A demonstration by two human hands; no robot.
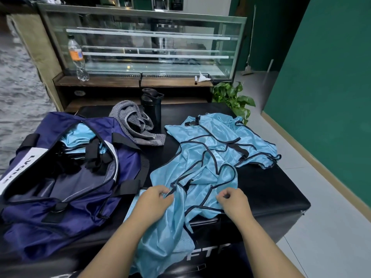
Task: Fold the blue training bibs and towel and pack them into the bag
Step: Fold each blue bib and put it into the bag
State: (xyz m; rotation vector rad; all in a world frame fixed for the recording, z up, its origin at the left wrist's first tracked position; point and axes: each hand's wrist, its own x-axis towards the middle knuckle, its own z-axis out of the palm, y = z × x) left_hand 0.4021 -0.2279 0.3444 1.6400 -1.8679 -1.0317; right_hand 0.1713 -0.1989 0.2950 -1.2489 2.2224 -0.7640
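Several light blue training bibs (212, 157) with dark trim lie in a loose heap on the black padded bench (277, 187). One bib (166, 233) hangs over the bench's near edge. My left hand (154, 201) pinches its dark trim at the left. My right hand (233, 201) pinches the trim at the right. A navy duffel bag (66, 187) sits open on the left with folded blue bibs (80, 135) inside. A grey striped towel (136, 123) lies crumpled behind the bag.
A black shaker bottle (151, 109) stands behind the towel. Beyond the bench is a glass display case (144, 45) with a plastic water bottle (78, 57) on its ledge. A green plant (234, 97) and a green wall (331, 77) are to the right.
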